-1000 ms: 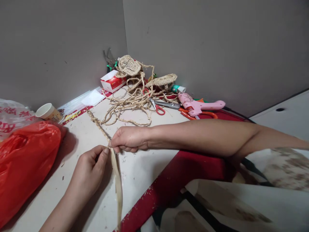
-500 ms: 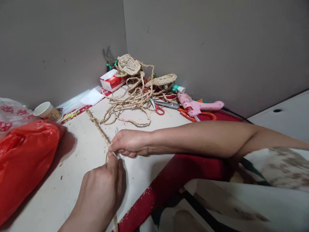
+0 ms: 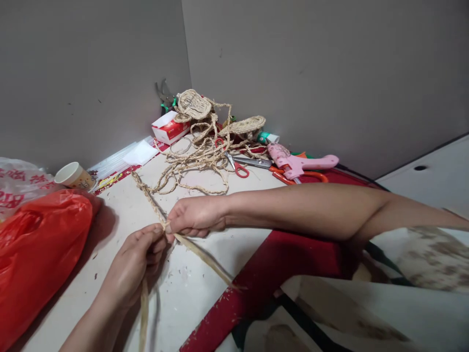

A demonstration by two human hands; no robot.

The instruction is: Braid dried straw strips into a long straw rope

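Observation:
A braided straw cord (image 3: pixel 149 195) runs from the back left of the white table down to my fingers. My right hand (image 3: pixel 194 215) comes in from the right and pinches the braid at its near end. Close beside it, almost touching, my left hand (image 3: pixel 137 254) is closed on the straw at the same spot. One flat loose strand (image 3: pixel 205 256) slants from my right hand toward the red table edge. Another strand (image 3: pixel 144 313) hangs below my left hand toward the bottom of the view.
Behind the hands lies a heap of braided cord (image 3: pixel 196 161) with red-handled scissors (image 3: pixel 241 169), a pink glue gun (image 3: pixel 300 164) and a red-and-white box (image 3: pixel 170 128). At left are a paper cup (image 3: pixel 75 176) and a red plastic bag (image 3: pixel 44 244).
My left hand has moved left and turned, its fingers now level with the braid end. A loose strand has swung out to the lower right; another now hangs under my left hand.

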